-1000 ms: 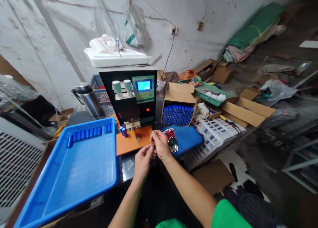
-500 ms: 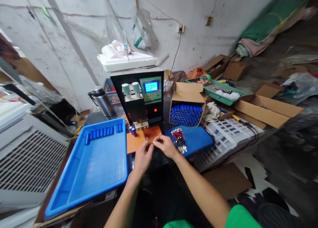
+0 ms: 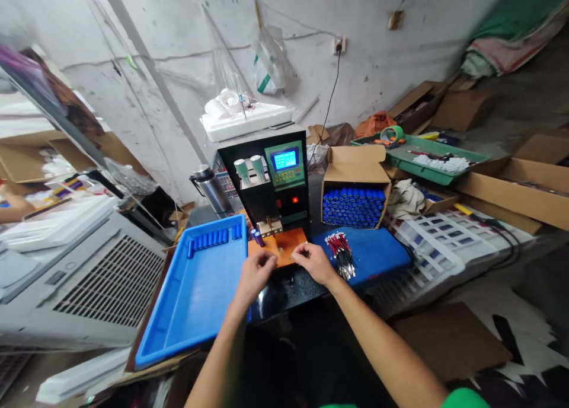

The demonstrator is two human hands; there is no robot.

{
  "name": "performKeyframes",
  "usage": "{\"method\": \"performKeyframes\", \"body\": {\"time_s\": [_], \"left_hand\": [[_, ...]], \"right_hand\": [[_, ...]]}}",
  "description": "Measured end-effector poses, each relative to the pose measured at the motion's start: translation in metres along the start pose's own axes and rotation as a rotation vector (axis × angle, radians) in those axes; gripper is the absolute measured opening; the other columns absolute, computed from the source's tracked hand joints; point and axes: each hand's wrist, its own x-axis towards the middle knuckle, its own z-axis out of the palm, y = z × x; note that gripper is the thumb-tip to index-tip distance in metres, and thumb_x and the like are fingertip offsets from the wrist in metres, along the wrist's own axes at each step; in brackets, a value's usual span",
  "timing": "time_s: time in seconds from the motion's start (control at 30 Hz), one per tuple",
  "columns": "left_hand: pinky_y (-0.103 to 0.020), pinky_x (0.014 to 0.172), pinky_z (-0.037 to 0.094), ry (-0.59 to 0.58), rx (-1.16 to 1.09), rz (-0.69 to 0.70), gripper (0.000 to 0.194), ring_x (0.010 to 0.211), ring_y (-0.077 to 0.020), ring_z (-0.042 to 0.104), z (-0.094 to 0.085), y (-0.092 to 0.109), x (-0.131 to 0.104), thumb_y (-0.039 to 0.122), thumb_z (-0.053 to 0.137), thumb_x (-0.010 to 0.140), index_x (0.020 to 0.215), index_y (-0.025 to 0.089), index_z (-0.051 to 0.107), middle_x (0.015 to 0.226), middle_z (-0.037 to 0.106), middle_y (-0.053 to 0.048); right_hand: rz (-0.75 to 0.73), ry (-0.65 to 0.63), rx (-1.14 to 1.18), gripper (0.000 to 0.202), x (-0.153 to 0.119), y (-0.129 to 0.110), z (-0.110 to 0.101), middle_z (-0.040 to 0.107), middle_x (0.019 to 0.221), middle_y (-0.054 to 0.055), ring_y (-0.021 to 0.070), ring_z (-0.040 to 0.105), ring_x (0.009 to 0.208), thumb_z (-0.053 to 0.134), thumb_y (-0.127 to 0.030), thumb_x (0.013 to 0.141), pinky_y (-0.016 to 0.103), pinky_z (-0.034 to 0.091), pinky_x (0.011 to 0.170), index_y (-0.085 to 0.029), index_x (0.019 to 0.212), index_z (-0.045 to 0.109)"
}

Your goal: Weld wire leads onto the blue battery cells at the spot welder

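Observation:
My left hand (image 3: 256, 273) is over the near left part of an orange mat (image 3: 288, 242), its fingers curled into a pinch; anything in them is too small to make out. My right hand (image 3: 315, 263) is above the mat's right side, thumb and fingertips pressed together around something tiny I cannot name. A gap separates the two hands. Beyond them stands a black spot welder (image 3: 284, 203) with a lit blue screen, its electrodes (image 3: 269, 225) over the mat. A couple of blue cylindrical battery cells (image 3: 257, 237) stand by the electrodes.
Left of the mat is a blue tray (image 3: 195, 313) with a row of battery cells (image 3: 208, 240). To the right, a bundle of red and black wire leads (image 3: 341, 255) lies on a blue pad (image 3: 382, 254). Behind it is a cardboard box (image 3: 355, 174) full of cells. A steel flask (image 3: 210, 188) stands behind the tray.
My hands, which met at the fingertips, have moved apart, the left to the left and the right to the right. The whole view has shifted a little with my head.

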Motion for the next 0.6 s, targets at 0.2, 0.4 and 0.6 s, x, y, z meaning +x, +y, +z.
{"method": "performKeyframes", "body": {"time_s": [0.2,0.4,0.6], "left_hand": [[-0.036,0.09,0.051,0.186,0.006,0.052,0.044,0.1,-0.0225,0.066,-0.047,-0.019,0.053,0.026,0.063,0.063,0.106,0.018,0.063,0.107,0.07,-0.009],[-0.038,0.094,0.05,-0.056,-0.075,0.074,0.056,0.098,-0.0226,0.067,-0.041,-0.025,0.076,0.028,0.06,0.061,0.115,0.015,0.063,0.105,0.072,-0.007],[-0.035,0.081,0.052,0.228,0.025,0.026,0.032,0.081,-0.0222,0.067,-0.047,-0.022,0.06,0.037,0.064,0.064,0.089,0.017,0.066,0.085,0.073,-0.006]], "right_hand": [[0.058,0.066,0.071,0.022,-0.001,0.006,-0.002,0.058,0.064,-0.001,0.0155,0.056,0.059,0.066,-0.04,0.076,0.029,0.048,0.061,-0.019,0.074,0.061],[0.055,0.065,0.065,0.022,0.0,0.005,0.0,0.058,0.065,-0.001,0.0154,0.055,0.061,0.067,-0.04,0.075,0.029,0.047,0.063,-0.019,0.074,0.061],[0.063,0.098,0.071,0.021,0.001,0.007,-0.001,0.06,0.066,0.0,0.0167,0.056,0.062,0.069,-0.039,0.074,0.03,0.048,0.062,-0.019,0.073,0.062]]}}
